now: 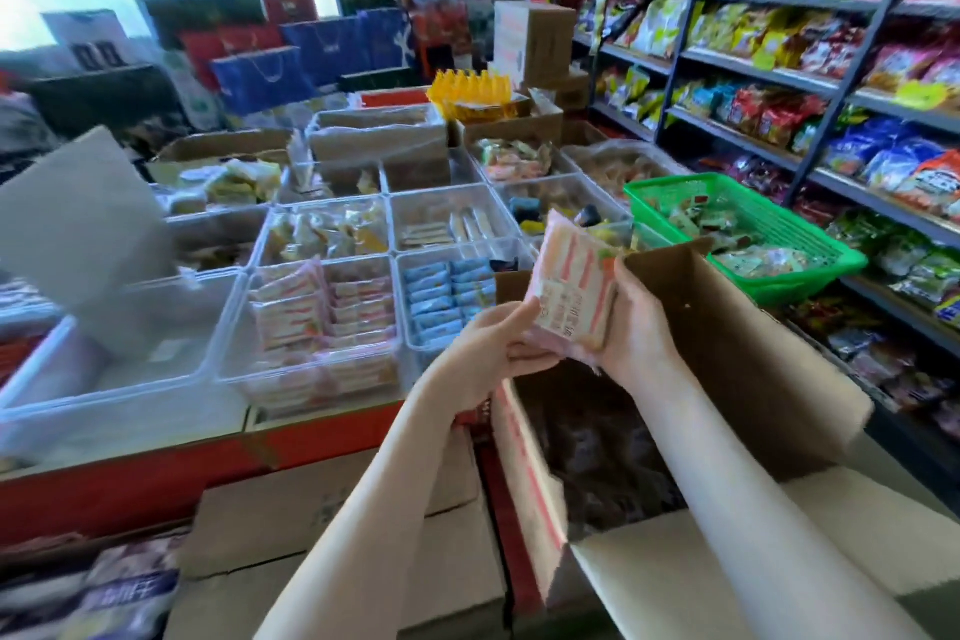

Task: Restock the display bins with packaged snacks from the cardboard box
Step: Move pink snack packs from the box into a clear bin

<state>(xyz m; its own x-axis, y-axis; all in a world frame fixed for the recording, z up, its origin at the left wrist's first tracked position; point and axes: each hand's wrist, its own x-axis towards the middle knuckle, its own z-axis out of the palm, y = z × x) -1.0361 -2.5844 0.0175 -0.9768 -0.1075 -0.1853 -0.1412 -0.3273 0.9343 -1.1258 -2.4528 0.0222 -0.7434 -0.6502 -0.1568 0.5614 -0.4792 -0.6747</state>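
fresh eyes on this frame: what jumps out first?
Both hands, left hand and right hand, hold a stack of pink snack packs mid-frame, above the open cardboard box. Left of them, a clear bin holds matching pink packs. A bright green basket sits to the right, beside the snack shelves.

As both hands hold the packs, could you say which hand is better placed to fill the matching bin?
Probably left: the left hand grips the packs on the side nearer that bin, left of the box.
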